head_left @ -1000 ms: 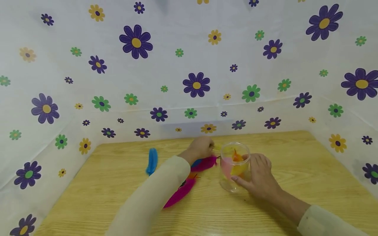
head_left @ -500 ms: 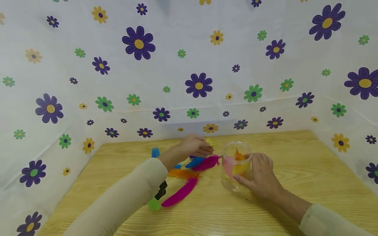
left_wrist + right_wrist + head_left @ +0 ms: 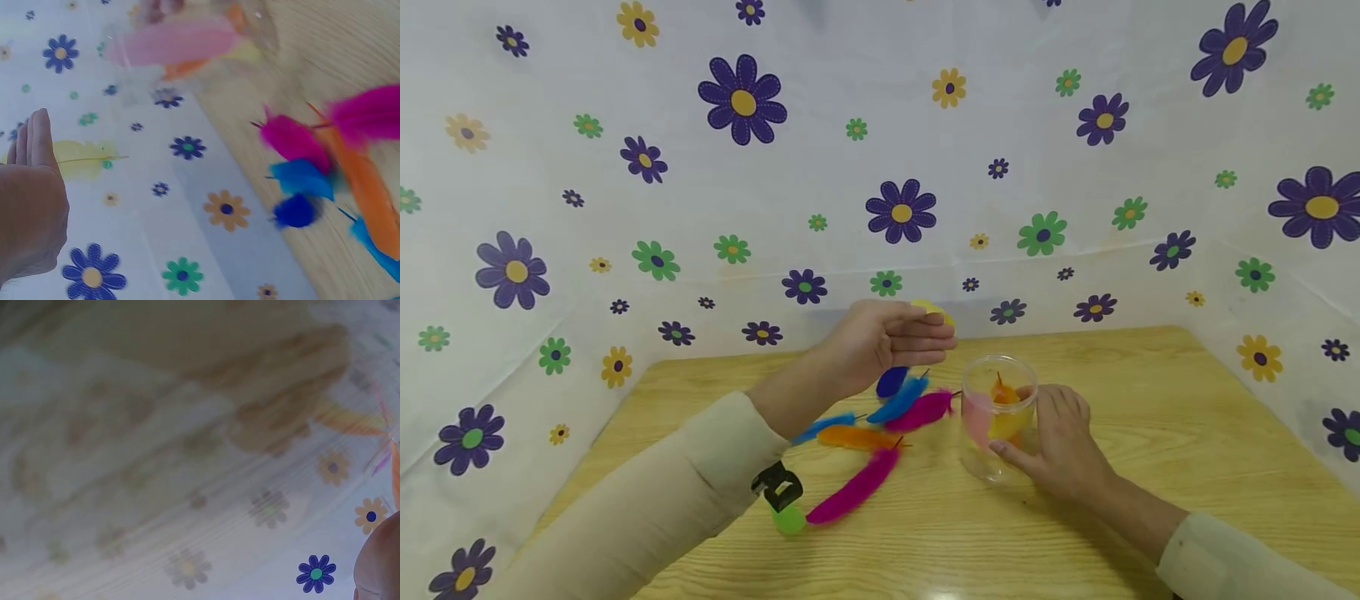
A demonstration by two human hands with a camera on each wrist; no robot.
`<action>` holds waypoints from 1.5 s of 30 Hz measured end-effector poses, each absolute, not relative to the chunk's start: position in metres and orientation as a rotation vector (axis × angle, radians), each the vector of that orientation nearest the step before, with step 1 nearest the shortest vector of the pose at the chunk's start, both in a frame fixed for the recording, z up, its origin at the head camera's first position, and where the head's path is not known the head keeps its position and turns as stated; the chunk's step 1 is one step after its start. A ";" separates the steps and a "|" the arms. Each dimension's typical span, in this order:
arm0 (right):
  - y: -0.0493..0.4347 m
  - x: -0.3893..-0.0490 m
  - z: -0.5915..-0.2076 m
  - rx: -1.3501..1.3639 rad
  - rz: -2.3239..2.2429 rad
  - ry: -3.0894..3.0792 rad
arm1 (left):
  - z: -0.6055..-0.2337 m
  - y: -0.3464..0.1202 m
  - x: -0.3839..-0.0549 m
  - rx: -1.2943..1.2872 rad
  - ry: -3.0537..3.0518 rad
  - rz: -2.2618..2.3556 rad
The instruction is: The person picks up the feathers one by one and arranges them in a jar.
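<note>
My left hand [image 3: 872,346] is raised over the back of the table, fingers straight and close together. It pinches a yellow feather [image 3: 934,313], whose quill end sticks out past the fingers in the left wrist view. To the right stands a clear jar [image 3: 977,462], open at the top, gripped round its side by my right hand [image 3: 1063,446]. Pink, yellow and orange feathers are inside the jar. In the right wrist view the near surface is blurred and only part of my right hand [image 3: 380,562] shows at the lower right.
Loose feathers lie left of the jar: two magenta [image 3: 857,487], an orange feather [image 3: 853,437], light blue ones [image 3: 901,400] and a dark blue feather [image 3: 891,381]. A black clip-like piece [image 3: 778,486] and a light green piece [image 3: 790,521] show beside my left sleeve. Flowered cloth [image 3: 805,167] encloses the table.
My left hand has lifted and drawn back left from beside the jar, turning as it carries the yellow feather. More loose feathers are now visible. My right hand stays on the jar.
</note>
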State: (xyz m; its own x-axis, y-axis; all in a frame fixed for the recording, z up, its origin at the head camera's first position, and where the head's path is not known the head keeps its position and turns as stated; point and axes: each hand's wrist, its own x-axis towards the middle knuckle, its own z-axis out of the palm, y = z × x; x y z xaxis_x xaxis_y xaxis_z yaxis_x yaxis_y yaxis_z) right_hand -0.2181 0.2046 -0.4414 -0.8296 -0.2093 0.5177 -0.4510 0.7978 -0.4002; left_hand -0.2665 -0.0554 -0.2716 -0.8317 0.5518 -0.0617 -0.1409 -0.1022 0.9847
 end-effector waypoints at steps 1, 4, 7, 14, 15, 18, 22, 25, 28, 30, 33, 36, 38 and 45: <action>0.205 -0.218 -0.441 0.495 0.722 -2.527 | -0.267 -0.054 -0.262 0.466 1.697 1.982; 0.204 -0.217 -0.441 0.499 0.723 -2.517 | -0.257 -0.049 -0.248 0.488 1.632 1.988; 0.204 -0.217 -0.442 0.508 0.723 -2.502 | -0.254 -0.042 -0.234 0.507 1.577 1.976; 0.203 -0.214 -0.444 0.506 0.707 -2.510 | -0.265 -0.026 -0.216 0.520 1.547 1.901; 0.202 -0.213 -0.445 0.505 0.705 -2.510 | -0.268 -0.024 -0.215 0.510 1.542 1.900; 0.203 -0.213 -0.445 0.505 0.703 -2.505 | -0.277 -0.019 -0.219 0.472 1.531 1.912; 0.202 -0.214 -0.446 0.512 0.712 -2.503 | -0.285 -0.017 -0.223 0.427 1.556 1.913; 0.202 -0.214 -0.447 0.510 0.718 -2.505 | -0.287 -0.017 -0.225 0.426 1.581 1.910; 0.202 -0.214 -0.446 0.501 0.718 -2.510 | -0.285 -0.019 -0.227 0.449 1.614 1.911; 0.203 -0.214 -0.444 0.494 0.713 -2.515 | -0.284 -0.021 -0.228 0.468 1.630 1.917; 0.202 -0.213 -0.443 0.486 0.722 -2.525 | -0.281 -0.027 -0.232 0.500 1.706 1.929; 0.202 -0.212 -0.442 0.476 0.728 -2.533 | -0.282 -0.035 -0.236 0.618 1.875 1.898; 0.201 -0.212 -0.442 0.473 0.731 -2.538 | -0.285 -0.043 -0.239 0.736 2.030 1.831; 0.200 -0.213 -0.442 0.482 0.724 -2.526 | -0.301 -0.076 -0.247 1.256 2.595 1.310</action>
